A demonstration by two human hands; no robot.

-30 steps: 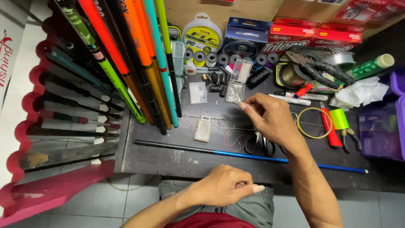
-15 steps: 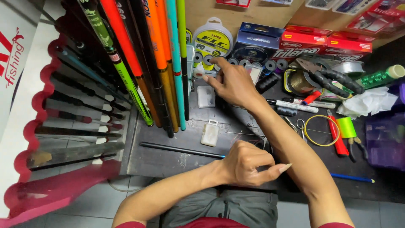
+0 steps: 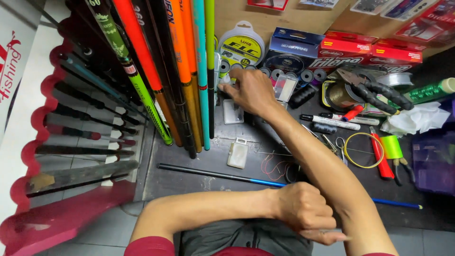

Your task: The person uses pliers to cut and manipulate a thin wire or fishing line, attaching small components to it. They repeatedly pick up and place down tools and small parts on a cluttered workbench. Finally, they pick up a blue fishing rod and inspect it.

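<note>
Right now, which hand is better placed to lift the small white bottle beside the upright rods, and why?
Probably the right hand: it touches the bottle, while the left hand is a closed fist near the body, far from it.

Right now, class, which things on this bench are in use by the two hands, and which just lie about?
In use:
right hand on a small white bottle
left hand, closed in a fist, pinching something thin

Lying about:
blue rod
small clear box
white marker
yellow ring
black pliers
</note>
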